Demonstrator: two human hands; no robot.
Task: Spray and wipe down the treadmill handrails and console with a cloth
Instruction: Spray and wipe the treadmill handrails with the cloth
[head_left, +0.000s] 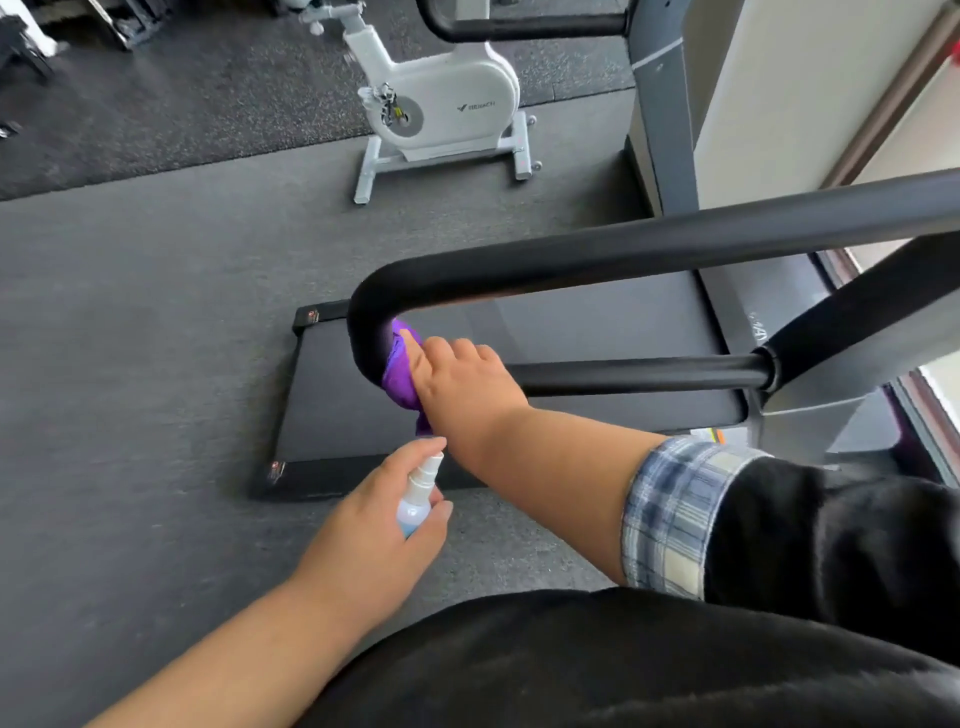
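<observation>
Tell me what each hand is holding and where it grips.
The left hand grips the spray bottle around its body, a finger on the nozzle. The right hand presses a bunched purple cloth against the handrail bend.

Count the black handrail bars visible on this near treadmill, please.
2. The upper bar runs from the right edge to a bend at center, where the right hand presses the cloth. The lower bar runs back right. Others may be hidden.

Dark rubber gym floor (130, 312), white exercise bike (441, 98), pale wall (779, 104)
</observation>
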